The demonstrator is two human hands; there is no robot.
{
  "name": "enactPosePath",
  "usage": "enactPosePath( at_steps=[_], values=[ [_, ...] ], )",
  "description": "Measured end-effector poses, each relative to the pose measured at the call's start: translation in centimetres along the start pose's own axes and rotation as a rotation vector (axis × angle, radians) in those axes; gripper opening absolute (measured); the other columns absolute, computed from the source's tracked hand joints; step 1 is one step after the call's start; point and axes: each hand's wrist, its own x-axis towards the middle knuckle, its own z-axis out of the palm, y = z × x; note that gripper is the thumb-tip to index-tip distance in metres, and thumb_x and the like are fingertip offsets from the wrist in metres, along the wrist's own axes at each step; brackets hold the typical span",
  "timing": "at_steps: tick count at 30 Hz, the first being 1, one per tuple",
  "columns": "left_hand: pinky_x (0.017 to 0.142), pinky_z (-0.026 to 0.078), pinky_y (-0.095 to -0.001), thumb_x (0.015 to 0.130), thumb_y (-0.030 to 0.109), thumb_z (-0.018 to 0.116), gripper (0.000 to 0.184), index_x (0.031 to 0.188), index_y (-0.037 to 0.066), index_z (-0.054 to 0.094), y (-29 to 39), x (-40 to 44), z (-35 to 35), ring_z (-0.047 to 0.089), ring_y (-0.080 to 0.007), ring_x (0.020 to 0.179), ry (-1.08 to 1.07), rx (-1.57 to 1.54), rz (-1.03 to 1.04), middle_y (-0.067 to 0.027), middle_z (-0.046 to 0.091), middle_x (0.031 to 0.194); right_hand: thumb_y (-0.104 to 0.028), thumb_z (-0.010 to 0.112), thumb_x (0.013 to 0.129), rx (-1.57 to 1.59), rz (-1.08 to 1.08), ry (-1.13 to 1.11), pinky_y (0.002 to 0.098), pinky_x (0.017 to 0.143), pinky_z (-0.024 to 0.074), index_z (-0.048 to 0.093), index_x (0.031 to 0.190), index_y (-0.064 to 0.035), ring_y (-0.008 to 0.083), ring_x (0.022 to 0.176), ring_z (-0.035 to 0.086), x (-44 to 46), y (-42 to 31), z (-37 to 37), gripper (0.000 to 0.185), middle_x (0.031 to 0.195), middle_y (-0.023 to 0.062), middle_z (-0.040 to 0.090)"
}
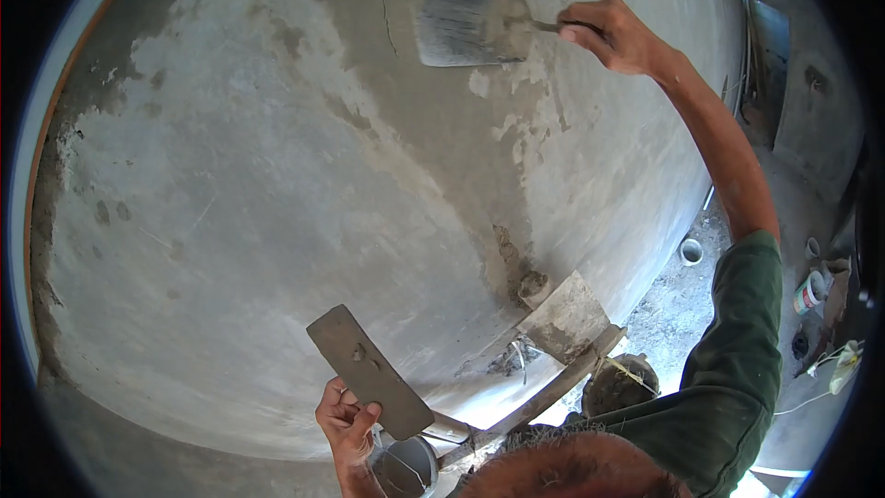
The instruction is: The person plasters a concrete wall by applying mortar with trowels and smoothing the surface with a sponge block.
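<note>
A large brush with a wide, flat head (459, 28) lies against the damp grey plaster wall (258, 175) near the top. My right hand (613, 35) is closed round its thin handle, arm stretched up. Lower left, my left hand (348, 420) grips a flat rectangular trowel (369, 369) by its edge, with small lumps of mortar on its face. The trowel is held apart from the brush. Darker wet plaster runs down the wall from the brush, and a thin crack shows left of it.
Below the trowel is a grey bucket (406, 470). A wooden pole (553, 392) crosses near a square board (564, 318) and a dark bucket (622, 383). At the right are a white-and-red tub (809, 292) and a small pipe end (690, 252).
</note>
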Motion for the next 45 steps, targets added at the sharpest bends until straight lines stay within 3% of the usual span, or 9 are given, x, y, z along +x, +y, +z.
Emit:
enactPosePath(
  at_steps=[2, 7, 18, 20, 24, 30, 32, 38, 45],
  values=[
    [0.083, 0.057, -0.0337, 0.079, -0.005, 0.072, 0.052, 0.125, -0.012, 0.048, -0.1, -0.4, -0.4, 0.072, -0.0227, 0.093, 0.008, -0.011, 0.001, -0.0238, 0.072, 0.106, -0.028, 0.057, 0.102, -0.012, -0.009, 0.014, 0.0333, 0.055, 0.0403, 0.065, 0.096, 0.0013, 0.0181, 0.056, 0.051, -2.5, 0.2, 0.2, 0.031, 0.067, 0.0108, 0.054],
    [0.083, 0.056, -0.0326, 0.08, -0.004, 0.073, 0.053, 0.126, -0.011, 0.048, -0.4, -0.4, -0.9, 0.071, -0.0215, 0.094, -0.024, -0.014, -0.006, -0.0224, 0.071, 0.11, -0.033, 0.059, 0.1, 0.514, 0.78, 0.212, 0.0312, 0.053, 0.0405, 0.065, 0.087, -0.0001, 0.0147, 0.056, 0.051, -4.8, -7.0, 1.2, 0.036, 0.064, 0.0048, 0.053],
    [0.085, 0.056, -0.0318, 0.082, -0.001, 0.076, 0.054, 0.127, -0.011, 0.048, -0.7, 0.2, 0.4, 0.071, -0.0211, 0.097, -0.116, -0.01, -0.015, -0.0227, 0.071, 0.111, -0.042, 0.058, 0.101, 0.374, 0.68, 0.166, 0.0289, 0.052, 0.041, 0.066, 0.087, -0.0012, 0.0099, 0.055, 0.049, 1.1, -13.4, 2.5, 0.044, 0.062, 0.0013, 0.052],
    [0.086, 0.056, -0.0323, 0.082, -0.002, 0.075, 0.053, 0.127, -0.011, 0.048, -0.8, 0.1, 0.3, 0.07, -0.0212, 0.098, -0.106, -0.021, 0.005, -0.023, 0.071, 0.112, -0.027, 0.061, 0.098, 0.205, 0.606, 0.196, 0.0359, 0.052, 0.0419, 0.066, 0.081, 0.0031, 0.0222, 0.048, 0.046, -0.1, -13.0, 3.8, 0.035, 0.057, 0.0124, 0.053],
    [0.086, 0.055, -0.0318, 0.082, -0.002, 0.074, 0.053, 0.128, -0.011, 0.048, -0.7, -0.1, 0.0, 0.07, -0.0211, 0.098, -0.091, -0.024, 0.011, -0.0225, 0.071, 0.112, -0.03, 0.06, 0.1, 0.181, 0.524, 0.124, 0.032, 0.053, 0.0408, 0.069, 0.093, 0.0022, 0.0146, 0.053, 0.05, -4.5, -13.0, 4.5, 0.034, 0.058, 0.0071, 0.05],
    [0.087, 0.055, -0.0313, 0.082, -0.001, 0.074, 0.055, 0.129, -0.011, 0.047, -0.8, -0.6, -0.6, 0.07, -0.0214, 0.097, -0.035, -0.019, 0.024, -0.0219, 0.071, 0.112, -0.021, 0.063, 0.098, 0.153, 0.589, -0.049, 0.034, 0.054, 0.0408, 0.069, 0.094, 0.0021, 0.0197, 0.054, 0.051, -11.4, -12.4, 3.2, 0.024, 0.063, 0.0114, 0.055],
    [0.087, 0.055, -0.0314, 0.082, -0.001, 0.075, 0.055, 0.129, -0.011, 0.047, -0.6, -0.5, -0.2, 0.07, -0.0215, 0.097, -0.051, -0.014, -0.007, -0.0222, 0.071, 0.111, -0.019, 0.066, 0.094, 0.148, 0.387, -0.06, 0.0411, 0.057, 0.0454, 0.069, 0.094, -0.0011, 0.0323, 0.059, 0.058, -11.4, -12.2, 2.3, 0.018, 0.072, 0.0154, 0.063],
    [0.093, 0.052, -0.033, 0.082, 0.002, 0.074, 0.053, 0.126, -0.01, 0.049, -0.7, 0.4, 1.6, 0.07, -0.0232, 0.099, -0.11, 0.005, -0.019, -0.0217, 0.071, 0.11, -0.02, 0.065, 0.096, 0.027, 0.042, -0.058, 0.043, 0.063, 0.048, 0.066, 0.094, -0.001, 0.0332, 0.068, 0.062, -6.2, -8.3, 3.0, 0.019, 0.08, 0.0136, 0.066],
    [0.094, 0.051, -0.0337, 0.082, 0.002, 0.074, 0.055, 0.128, -0.012, 0.048, -0.2, -1.6, -0.2, 0.07, -0.0232, 0.101, -0.021, 0.007, 0.016, -0.022, 0.071, 0.112, -0.016, 0.064, 0.098, -0.053, 0.052, -0.028, 0.04, 0.062, 0.0488, 0.067, 0.103, 0.0024, 0.0352, 0.067, 0.06, -9.2, -3.3, 3.8, 0.02, 0.083, 0.016, 0.065]
  ],
)
